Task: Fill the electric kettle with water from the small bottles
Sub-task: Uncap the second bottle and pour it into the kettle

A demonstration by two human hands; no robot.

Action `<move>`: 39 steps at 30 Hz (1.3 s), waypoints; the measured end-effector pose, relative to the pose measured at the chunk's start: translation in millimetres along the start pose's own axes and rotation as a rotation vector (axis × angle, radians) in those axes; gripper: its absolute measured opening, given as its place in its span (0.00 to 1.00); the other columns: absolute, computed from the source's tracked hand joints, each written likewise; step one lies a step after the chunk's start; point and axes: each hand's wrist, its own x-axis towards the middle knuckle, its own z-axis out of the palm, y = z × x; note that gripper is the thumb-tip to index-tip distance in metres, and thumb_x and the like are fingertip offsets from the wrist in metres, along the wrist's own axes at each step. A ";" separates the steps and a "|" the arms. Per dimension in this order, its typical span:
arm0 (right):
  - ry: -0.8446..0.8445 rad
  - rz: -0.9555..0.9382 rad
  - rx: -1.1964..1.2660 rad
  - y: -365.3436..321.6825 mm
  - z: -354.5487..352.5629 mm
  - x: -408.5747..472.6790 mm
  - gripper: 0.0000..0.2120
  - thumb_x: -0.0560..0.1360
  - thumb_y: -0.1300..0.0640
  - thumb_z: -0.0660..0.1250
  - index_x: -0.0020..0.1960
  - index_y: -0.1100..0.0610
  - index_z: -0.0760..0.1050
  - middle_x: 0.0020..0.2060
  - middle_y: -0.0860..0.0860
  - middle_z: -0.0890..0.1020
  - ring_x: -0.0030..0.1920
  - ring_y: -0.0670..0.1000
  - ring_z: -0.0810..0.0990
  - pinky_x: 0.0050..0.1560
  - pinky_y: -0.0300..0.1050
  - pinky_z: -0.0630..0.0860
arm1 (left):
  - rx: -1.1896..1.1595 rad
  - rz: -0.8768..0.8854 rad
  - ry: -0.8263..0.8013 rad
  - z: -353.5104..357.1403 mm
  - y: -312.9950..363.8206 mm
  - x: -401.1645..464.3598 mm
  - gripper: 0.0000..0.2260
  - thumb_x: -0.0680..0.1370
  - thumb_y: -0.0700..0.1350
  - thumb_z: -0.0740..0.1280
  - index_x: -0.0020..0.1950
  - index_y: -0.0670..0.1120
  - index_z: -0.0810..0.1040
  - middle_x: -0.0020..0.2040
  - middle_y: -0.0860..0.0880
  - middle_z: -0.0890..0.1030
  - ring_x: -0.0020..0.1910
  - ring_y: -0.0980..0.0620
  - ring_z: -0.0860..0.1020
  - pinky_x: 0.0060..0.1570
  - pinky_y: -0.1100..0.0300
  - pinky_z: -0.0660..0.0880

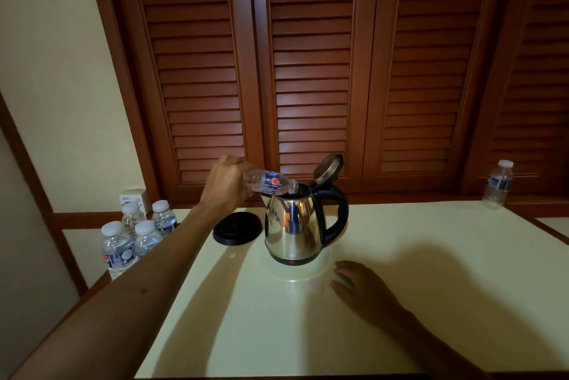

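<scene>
The left hand (226, 181) is curled round the bottom end of a small bottle (271, 182), which lies almost on its side with its neck dipping into the open top of the kettle (292, 225). The fingers are on the far side of the bottle and cannot be seen. Whether water is running out is too hard to make out, since the neck is lost against the dark mouth of the kettle. The kettle's inside and its water level are hidden. Its lid (329, 168) is tipped up and back, just beyond the bottle's neck, and its black handle (337, 216) faces away from the left hand.

The right hand (358, 282) rests flat on the table (431, 287), fingers loosely spread and holding nothing, near the foot of the kettle on the handle side. It lies in shadow, so its fingertips are dim.

Below the left hand, just beside the kettle, lies the round black base (237, 229). Under the left forearm stand four capped bottles (135, 236), the nearest ones partly covered by the arm. Behind them a small white box (133, 197) is half hidden. Far beyond the right hand, at the table's back corner, stands another capped bottle (498, 184). Wooden shutters (311, 72) fill the wall behind.
</scene>
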 end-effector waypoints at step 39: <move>-0.020 -0.042 -0.044 -2.4 -0.6 -1.9 0.23 0.76 0.44 0.58 0.66 0.55 0.73 0.67 0.49 0.74 0.66 0.48 0.70 0.67 0.40 0.62 | -0.246 -0.136 0.033 15.9 2.1 -22.3 0.21 0.67 0.41 0.79 0.59 0.44 0.81 0.52 0.45 0.84 0.51 0.48 0.80 0.48 0.61 0.71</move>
